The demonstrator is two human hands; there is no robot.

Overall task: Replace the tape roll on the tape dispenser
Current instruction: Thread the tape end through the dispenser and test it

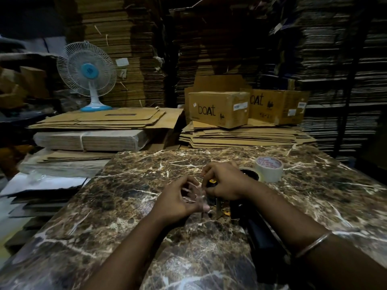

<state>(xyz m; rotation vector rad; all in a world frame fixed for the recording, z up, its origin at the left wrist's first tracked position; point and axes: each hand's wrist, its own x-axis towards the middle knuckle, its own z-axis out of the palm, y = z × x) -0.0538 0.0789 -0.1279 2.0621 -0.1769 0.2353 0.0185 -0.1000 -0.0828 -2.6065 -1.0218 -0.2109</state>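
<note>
A black tape dispenser (pixel 254 225) with yellow parts lies on the brown marble table (pixel 129 206), its handle pointing toward me. My right hand (pixel 225 182) presses down on its front end, covering most of the head. My left hand (pixel 181 198) sits just left of it, fingers curled and pinching a clear strip of tape (pixel 200 194) that runs toward the dispenser. A white tape roll (pixel 269 169) with red print stands on the table behind my right hand. A dark round part (pixel 250 173) of the dispenser shows between that roll and my hand.
Stacks of flattened cardboard (pixel 240 136) and two "boat" boxes (pixel 219 108) stand behind the table. A white and blue desk fan (pixel 88 74) stands on cardboard at the back left. Paper and bundles (pixel 48 183) lie to the table's left. Cardboard walls rise all around.
</note>
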